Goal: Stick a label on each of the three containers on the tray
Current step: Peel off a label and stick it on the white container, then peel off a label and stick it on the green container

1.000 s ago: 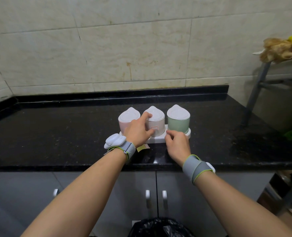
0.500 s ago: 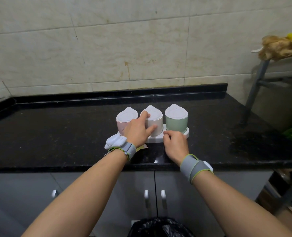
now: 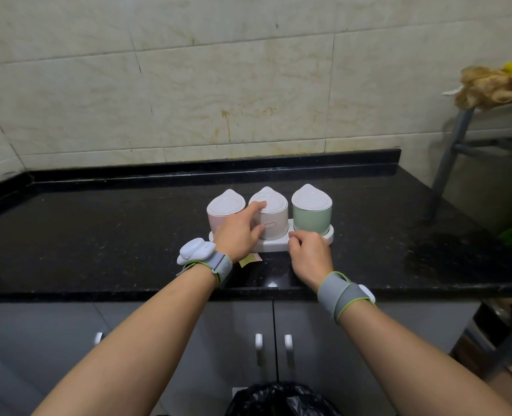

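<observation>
White middle container (image 3: 274,222) gripped in my left hand (image 3: 239,235), label (image 3: 269,225) on; right hand (image 3: 310,256) curls closed, steadying tray (image 3: 329,235); press edges flat.

A tray (image 3: 329,237) sits on the counter (image 3: 98,235), just beyond both hands, and bears three containers in a row. The left hand (image 3: 239,232) rests against the middle container (image 3: 274,217), its forefinger on the lid and its thumb on the front wall beside a label (image 3: 269,225). The left container (image 3: 220,210) stands just beyond and left of that hand. The right container (image 3: 311,213) stands just beyond the right hand (image 3: 308,255), whose fingertips touch the tray's near edge. A sheet of labels (image 3: 250,260) lies on the counter between the two wrists, partly under the left hand. Below the forearms are cabinet doors (image 3: 308,340), and a bin bag (image 3: 278,400) lies nearest of all.
</observation>
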A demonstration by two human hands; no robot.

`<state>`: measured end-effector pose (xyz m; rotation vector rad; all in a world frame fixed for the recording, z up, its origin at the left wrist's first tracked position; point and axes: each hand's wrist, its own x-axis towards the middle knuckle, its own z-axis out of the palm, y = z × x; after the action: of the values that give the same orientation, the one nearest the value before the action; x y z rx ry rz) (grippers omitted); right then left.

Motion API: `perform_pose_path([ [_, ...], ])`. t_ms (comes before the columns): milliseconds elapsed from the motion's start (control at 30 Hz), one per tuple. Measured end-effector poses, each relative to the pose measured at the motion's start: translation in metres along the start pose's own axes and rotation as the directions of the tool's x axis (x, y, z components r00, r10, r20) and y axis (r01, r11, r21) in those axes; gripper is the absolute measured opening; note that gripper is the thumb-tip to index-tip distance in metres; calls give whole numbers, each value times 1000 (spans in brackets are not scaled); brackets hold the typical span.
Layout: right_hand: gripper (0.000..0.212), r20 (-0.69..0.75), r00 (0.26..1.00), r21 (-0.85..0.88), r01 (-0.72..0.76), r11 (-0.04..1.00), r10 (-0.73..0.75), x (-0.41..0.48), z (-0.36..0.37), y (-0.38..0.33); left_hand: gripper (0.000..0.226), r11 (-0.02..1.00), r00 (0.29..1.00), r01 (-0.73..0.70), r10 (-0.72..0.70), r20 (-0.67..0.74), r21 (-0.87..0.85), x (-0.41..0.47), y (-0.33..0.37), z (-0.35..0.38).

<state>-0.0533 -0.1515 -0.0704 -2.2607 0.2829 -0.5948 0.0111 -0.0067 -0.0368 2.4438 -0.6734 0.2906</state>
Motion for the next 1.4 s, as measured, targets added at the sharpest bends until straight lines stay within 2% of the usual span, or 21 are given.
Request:
perform_pose_path([
  [267,25,0,1000,7,-14,1000,14,1,1,0,52,998,999,14,-12,-31,55,-4,3,1],
  [400,25,3,1000,32,-31,999,31,0,0,1,66,999,1000,-21,21,0,50,-10,-1,-2],
  [467,24,0,999,65,-44,997,44,-1,-1,1,67,998,998,-45,47,-37,54,-17,-5,-1],
  [600,24,-2,998,109,-62,992,62,-2,-1,1,48,998,995,-24,29,-98,57,-32,-21,-3],
  [833,23,3,997,127,-74,989,74,-2,0,1,35,978,978,203,-205,-41,-42,-42,-25,-1],
  [1033,22,-41,996,138,-72,988,78,-4,0,2,30,962,963,267,-268,0,63,-38,-14,-1],
  [1200,22,-104,994,47,-37,998,42,-9,3,1,23,952,956,293,-294,-8,84,-39,-11,0],
  [1400,27,-139,987,-69,-95,993,85,-13,5,-3,17,947,956,292,-290,-35,135,-42,-13,2],
])
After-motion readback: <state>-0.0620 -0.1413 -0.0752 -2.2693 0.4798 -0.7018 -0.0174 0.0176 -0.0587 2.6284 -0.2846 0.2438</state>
